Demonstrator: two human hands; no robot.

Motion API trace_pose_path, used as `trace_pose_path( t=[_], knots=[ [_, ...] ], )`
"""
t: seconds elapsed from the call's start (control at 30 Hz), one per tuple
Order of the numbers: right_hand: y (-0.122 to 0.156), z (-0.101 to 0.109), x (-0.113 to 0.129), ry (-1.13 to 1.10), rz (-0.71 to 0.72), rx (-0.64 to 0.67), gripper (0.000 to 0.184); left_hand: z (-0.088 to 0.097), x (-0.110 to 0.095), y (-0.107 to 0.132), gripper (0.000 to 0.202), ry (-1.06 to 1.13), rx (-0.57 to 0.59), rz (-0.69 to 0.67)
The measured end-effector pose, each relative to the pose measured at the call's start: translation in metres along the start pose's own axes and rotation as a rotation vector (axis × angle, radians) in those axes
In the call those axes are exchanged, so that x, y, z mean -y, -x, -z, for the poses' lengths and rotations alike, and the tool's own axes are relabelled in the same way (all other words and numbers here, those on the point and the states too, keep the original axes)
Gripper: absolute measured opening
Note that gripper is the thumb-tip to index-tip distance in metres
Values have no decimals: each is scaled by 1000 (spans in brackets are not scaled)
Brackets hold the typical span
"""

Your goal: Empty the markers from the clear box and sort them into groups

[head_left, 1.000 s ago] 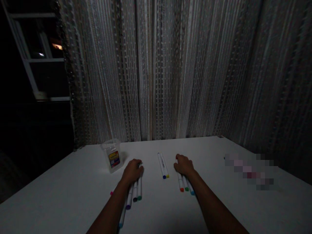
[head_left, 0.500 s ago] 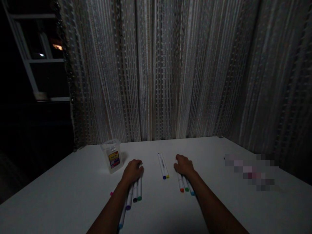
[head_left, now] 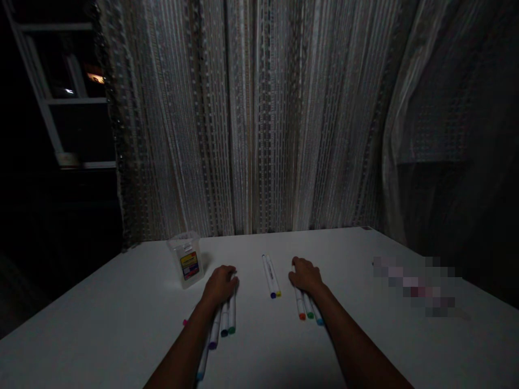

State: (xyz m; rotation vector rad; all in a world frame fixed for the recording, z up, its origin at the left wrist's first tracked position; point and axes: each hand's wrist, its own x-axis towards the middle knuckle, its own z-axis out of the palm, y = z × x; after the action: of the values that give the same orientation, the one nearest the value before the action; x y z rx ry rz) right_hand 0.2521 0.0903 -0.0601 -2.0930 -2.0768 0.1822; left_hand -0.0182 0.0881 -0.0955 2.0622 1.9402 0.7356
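Observation:
My left hand point(head_left: 220, 284) rests on the white table with its fingers curled over the far ends of several white markers. Among these are a green-ended marker point(head_left: 232, 320), a black-ended marker point(head_left: 224, 321) and a purple-ended marker point(head_left: 214, 336); a blue-ended marker point(head_left: 203, 363) lies partly under my forearm. On the other side, my right hand point(head_left: 307, 274) is closed over the tops of an orange-ended marker point(head_left: 300, 307), a green-ended marker point(head_left: 308, 307) and a light-blue-ended marker point(head_left: 317, 312). Between the hands lie a dark-blue-ended marker point(head_left: 269, 278) and a yellow-ended marker point(head_left: 274, 278), side by side.
A clear plastic container point(head_left: 186, 262) with a yellow and blue label stands beyond my left hand. A pink marker end point(head_left: 185, 322) shows left of my forearm. At the right lies a blurred-out item point(head_left: 413, 283). Patterned curtains point(head_left: 259, 119) hang behind the table point(head_left: 259, 346).
At the right, the curtain has shifted and now bulges, with a darker area behind its fold. Both hands and the markers have stayed in place.

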Motion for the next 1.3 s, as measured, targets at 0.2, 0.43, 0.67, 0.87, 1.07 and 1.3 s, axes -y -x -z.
trace_pose_path(
  t=[0.2,0.43,0.67,0.87,1.07,1.3],
  knots=[
    [1,0,0,6,2,-9,34,0,0,0,35,4,5,5],
    [0,-2,-1,9,14,-12,33,2,0,0,36,7,13,9],
    [0,-2,-1,-3,10,-8,34,2,-1,0,36,9,15,19],
    [0,-2,-2,-6,12,-13,35,2,0,-1,38,6,20,17],
    [-1,-4,-3,9,19,-26,34,0,-2,-2,36,-1,16,17],
    [1,1,-1,1,12,-10,34,1,-3,-1,34,-8,8,10]
  ],
)
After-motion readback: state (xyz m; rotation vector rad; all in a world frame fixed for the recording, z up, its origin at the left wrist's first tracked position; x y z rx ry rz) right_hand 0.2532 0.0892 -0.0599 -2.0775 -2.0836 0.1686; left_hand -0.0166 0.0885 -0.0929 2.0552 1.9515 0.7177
